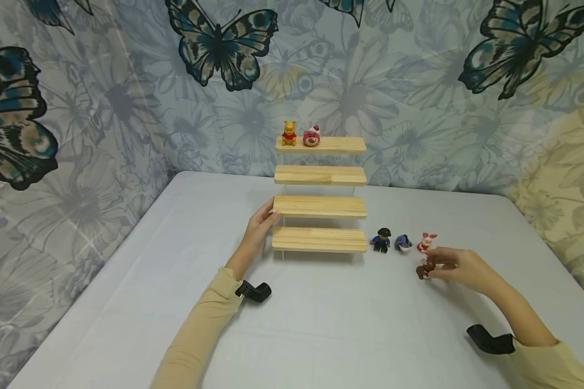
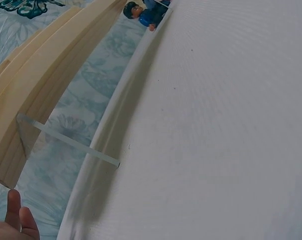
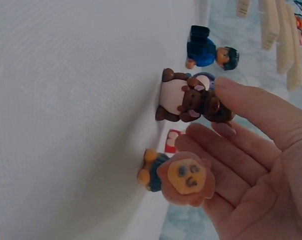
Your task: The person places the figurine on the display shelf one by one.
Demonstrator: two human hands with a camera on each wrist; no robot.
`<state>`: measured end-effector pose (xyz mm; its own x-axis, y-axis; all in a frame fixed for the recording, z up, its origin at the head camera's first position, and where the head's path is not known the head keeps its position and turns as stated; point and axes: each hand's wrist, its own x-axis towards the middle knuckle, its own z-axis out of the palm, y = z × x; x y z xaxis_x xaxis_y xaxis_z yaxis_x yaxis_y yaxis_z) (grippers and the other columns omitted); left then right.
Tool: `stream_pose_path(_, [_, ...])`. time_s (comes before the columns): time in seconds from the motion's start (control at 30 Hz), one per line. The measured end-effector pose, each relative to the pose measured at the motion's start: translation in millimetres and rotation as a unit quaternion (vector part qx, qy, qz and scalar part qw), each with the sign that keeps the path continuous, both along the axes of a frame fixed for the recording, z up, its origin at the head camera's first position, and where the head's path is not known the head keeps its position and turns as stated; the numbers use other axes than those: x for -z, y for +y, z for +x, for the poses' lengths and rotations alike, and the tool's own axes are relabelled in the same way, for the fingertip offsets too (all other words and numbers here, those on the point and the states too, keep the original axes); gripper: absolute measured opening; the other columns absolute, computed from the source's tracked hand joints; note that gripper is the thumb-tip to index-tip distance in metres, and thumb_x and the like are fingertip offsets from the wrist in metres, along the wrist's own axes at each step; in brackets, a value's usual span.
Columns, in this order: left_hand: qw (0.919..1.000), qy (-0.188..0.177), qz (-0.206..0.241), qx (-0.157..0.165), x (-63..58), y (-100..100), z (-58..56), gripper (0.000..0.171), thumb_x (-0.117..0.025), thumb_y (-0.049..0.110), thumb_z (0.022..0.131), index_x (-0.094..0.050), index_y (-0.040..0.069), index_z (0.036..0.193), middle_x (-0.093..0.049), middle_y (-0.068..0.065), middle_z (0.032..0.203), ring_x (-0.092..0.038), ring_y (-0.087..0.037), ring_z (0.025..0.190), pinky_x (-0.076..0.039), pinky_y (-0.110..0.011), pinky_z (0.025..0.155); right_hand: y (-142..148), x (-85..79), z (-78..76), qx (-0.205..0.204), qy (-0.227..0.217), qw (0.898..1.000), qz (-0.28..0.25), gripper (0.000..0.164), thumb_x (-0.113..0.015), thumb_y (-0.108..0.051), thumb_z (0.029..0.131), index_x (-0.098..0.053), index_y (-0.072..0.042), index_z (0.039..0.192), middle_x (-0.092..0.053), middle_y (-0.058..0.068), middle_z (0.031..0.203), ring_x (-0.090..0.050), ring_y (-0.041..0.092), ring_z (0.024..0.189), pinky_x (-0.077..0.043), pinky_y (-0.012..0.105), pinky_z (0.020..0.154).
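Head view: we see the left hand (image 1: pixel 257 227) at the left end of a four-tier wooden shelf stand (image 1: pixel 319 206), thumb and fingers clamped on the second board from the bottom. On the top board, a yellow bear (image 1: pixel 289 134) in a red shirt sits left of a pink bear figure (image 1: pixel 311 138). Over to the right, the right hand (image 1: pixel 464 268) pinches a brown figure (image 1: pixel 423 270) above the white table (image 1: pixel 345 329) or on it; we cannot tell whether its feet touch. Just beyond stands a pink figure (image 1: pixel 424 243); to the left of that are a purple-grey figure (image 1: pixel 403 243) and a man figure (image 1: pixel 381 241), near the lowest board's right end. Butterfly-print cloth (image 1: pixel 253 124) covers the far side.

Left wrist view: we find fingertips (image 2: pixel 13 202) by the left end of the boards, and a clear support (image 2: pixel 70 141) running down to the table.

Right wrist view: we see thumb and fingers together around the brown figure's head, a smaller brown bear (image 3: pixel 192 100) against its pale belly. Just right of it is a maned figure (image 3: pixel 187 179) with an orange face.
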<state>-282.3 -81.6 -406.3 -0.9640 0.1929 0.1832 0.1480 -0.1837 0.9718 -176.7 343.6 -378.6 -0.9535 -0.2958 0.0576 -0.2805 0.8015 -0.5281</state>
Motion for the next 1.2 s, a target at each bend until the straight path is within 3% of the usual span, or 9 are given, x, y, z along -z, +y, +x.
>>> stream_pose_path(0.2, [0.9999, 0.001, -0.009, 0.008, -10.7, 1, 9.1, 0.051, -0.049, 0.008, 0.092, -0.029, 0.0, 0.138, -0.031, -0.013, 0.139, -0.039, -0.022, 0.11, -0.028, -0.039, 0.092, 1, 3.1, 0.3, -0.002, 0.012, 1.0, -0.001, 0.038, -0.071, -0.014, 0.077, -0.061, 0.006, 0.107, -0.064, 0.014, 0.093, -0.06, 0.022, 0.083, -0.048, 0.029, 0.065])
stream_pose_path(0.57, [1.0, 0.007, -0.003, -0.005, 14.8, -2, -7.2, 0.052, -0.053, 0.014, 0.091, -0.032, 0.006, 0.138, -0.035, -0.005, 0.138, -0.042, -0.021, 0.111, -0.03, -0.036, 0.094, 0, 5.7, -2.8, -0.008, 0.023, 0.999, -0.021, 0.026, -0.071, -0.009, 0.075, -0.064, 0.001, 0.098, -0.065, 0.006, 0.085, -0.059, 0.008, 0.076, -0.047, 0.024, 0.06])
stream_pose_path(0.67, [1.0, 0.005, 0.003, 0.0, 12.7, -1, -6.8, 0.053, -0.053, 0.014, 0.091, -0.031, 0.005, 0.139, -0.034, -0.005, 0.139, -0.042, -0.021, 0.111, -0.029, -0.037, 0.095, 0, 5.4, -2.9, -0.002, 0.013, 0.999, -0.029, 0.026, -0.07, -0.01, 0.076, -0.063, 0.002, 0.098, -0.065, 0.009, 0.086, -0.058, 0.006, 0.075, -0.047, 0.025, 0.058])
stream_pose_path(0.93, [0.9997, 0.007, -0.022, 0.011, -9.0, -1, 8.9, 0.053, -0.048, 0.011, 0.093, -0.025, -0.001, 0.139, -0.028, -0.013, 0.141, -0.04, -0.023, 0.112, -0.03, -0.039, 0.093, -2, 4.5, -3.9, 0.024, -0.003, 0.999, -0.04, 0.03, -0.07, -0.013, 0.078, -0.062, 0.003, 0.102, -0.065, 0.013, 0.089, -0.058, 0.005, 0.076, -0.046, 0.027, 0.054])
stream_pose_path(1.03, [0.9997, 0.01, -0.02, 0.01, -9.8, -1, 9.8, 0.053, -0.048, 0.011, 0.093, -0.025, -0.001, 0.139, -0.029, -0.013, 0.141, -0.04, -0.024, 0.112, -0.03, -0.04, 0.093, -3, 2.4, -5.6, 0.02, 0.007, 0.999, -0.034, 0.03, -0.07, -0.015, 0.078, -0.062, 0.002, 0.102, -0.065, 0.011, 0.089, -0.057, 0.004, 0.077, -0.046, 0.027, 0.056])
stream_pose_path(1.2, [0.9999, 0.005, -0.005, 0.009, 3.5, -2, -0.2, 0.054, -0.051, 0.015, 0.092, -0.028, 0.003, 0.14, -0.03, -0.009, 0.141, -0.039, -0.023, 0.114, -0.028, -0.038, 0.095, -3, -5.2, -7.6, 0.012, 0.022, 0.999, -0.041, 0.034, -0.068, -0.015, 0.08, -0.06, 0.003, 0.107, -0.064, 0.012, 0.092, -0.055, -0.002, 0.079, -0.046, 0.027, 0.056])
